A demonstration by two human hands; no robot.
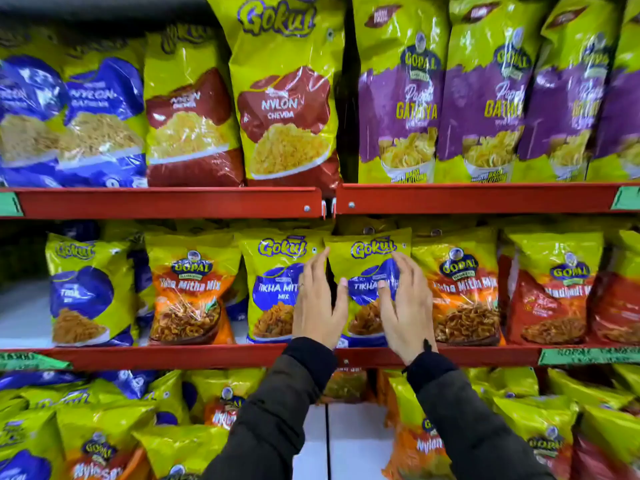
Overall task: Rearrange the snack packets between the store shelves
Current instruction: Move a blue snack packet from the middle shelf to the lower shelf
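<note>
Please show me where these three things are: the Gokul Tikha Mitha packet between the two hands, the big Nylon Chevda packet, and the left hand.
Gokul Tikha Mitha packet (367,252), head view, on its logo.
Nylon Chevda packet (282,109), head view, on its red label.
Left hand (317,303), head view, on its back.

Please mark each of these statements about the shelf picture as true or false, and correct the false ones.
1. Both hands are at a Gokul Tikha Mitha Mix packet on the middle shelf. True: the left hand and right hand flank it.
2. The purple Gopal packets stand on the bottom shelf. False: they are on the top shelf, right side.
3. The Nylon Chevda packet is on the top shelf. True.
4. The person wears gloves. False: the hands are bare, with dark sleeves.
5. The shelf edges are blue. False: they are red.
</note>
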